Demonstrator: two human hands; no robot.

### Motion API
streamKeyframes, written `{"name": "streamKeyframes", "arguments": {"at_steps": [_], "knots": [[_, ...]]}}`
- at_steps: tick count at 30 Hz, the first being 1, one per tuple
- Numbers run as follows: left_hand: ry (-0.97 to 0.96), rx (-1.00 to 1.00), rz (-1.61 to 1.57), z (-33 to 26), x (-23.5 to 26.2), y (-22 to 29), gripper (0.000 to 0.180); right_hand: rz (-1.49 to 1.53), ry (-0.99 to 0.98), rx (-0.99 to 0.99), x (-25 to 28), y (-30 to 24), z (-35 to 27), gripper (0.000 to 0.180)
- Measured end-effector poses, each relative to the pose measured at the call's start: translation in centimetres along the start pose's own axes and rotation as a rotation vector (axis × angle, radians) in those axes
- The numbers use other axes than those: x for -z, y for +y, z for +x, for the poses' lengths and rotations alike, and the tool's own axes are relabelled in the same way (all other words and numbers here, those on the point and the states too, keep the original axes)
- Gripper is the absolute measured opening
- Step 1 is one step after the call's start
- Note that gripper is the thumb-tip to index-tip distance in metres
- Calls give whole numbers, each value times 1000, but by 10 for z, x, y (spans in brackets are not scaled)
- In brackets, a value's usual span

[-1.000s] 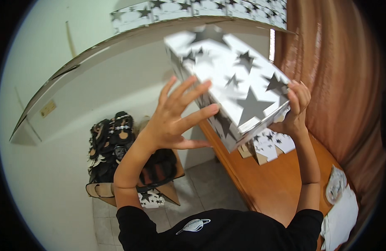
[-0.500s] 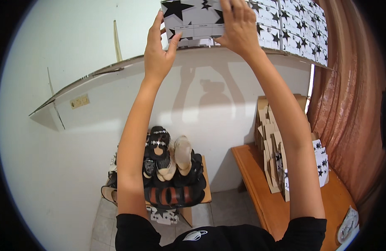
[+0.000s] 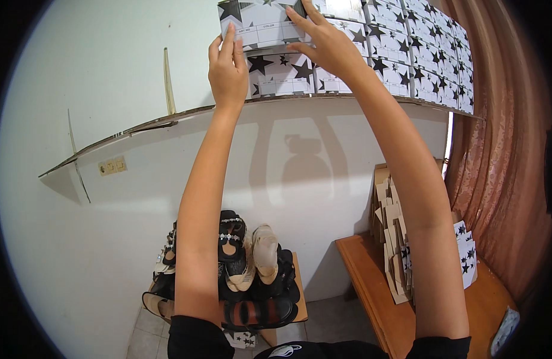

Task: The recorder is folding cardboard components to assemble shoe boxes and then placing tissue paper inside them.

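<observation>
Both my arms reach up to a high wall shelf [image 3: 168,119]. My left hand [image 3: 227,69] presses against the left end of a white box with black stars [image 3: 261,24], which sits on top of another starred box [image 3: 282,75]. My right hand [image 3: 324,42] lies flat on the front face of the same top box, fingers spread. More starred boxes [image 3: 419,54] are stacked in rows to the right along the shelf.
Below, a small wooden stand [image 3: 297,293] holds a pile of sandals and shoes [image 3: 246,269]. A wooden table [image 3: 407,317] at the right carries flattened cardboard boxes [image 3: 392,239]. A brown curtain [image 3: 503,179] hangs on the right.
The starred box went from being held tilted in front of me to resting on the shelf stack. My hands now sit on its end and front face.
</observation>
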State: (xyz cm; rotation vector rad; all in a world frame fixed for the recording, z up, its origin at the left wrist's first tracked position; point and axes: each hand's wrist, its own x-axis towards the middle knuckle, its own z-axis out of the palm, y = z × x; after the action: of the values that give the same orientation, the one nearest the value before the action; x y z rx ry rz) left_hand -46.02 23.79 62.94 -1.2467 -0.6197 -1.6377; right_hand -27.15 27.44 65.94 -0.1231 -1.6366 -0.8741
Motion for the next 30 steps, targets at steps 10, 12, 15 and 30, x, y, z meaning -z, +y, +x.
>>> {"name": "streamKeyframes", "arguments": {"at_steps": [10, 12, 15, 30], "knots": [[-434, -10, -5, -8, -43, -59, 59, -398, -34, -103, -47, 10, -35, 35], [-566, 98, -44, -8, -50, -65, 66, -490, -51, -72, -57, 9, -45, 46], [-699, 124, 359, -11, -55, -44, 66, -519, -160, -156, -69, 21, -56, 53], [-403, -88, 194, -146, -26, 79, 58, -237, 42, -357, -7, -61, -179, 44]]}}
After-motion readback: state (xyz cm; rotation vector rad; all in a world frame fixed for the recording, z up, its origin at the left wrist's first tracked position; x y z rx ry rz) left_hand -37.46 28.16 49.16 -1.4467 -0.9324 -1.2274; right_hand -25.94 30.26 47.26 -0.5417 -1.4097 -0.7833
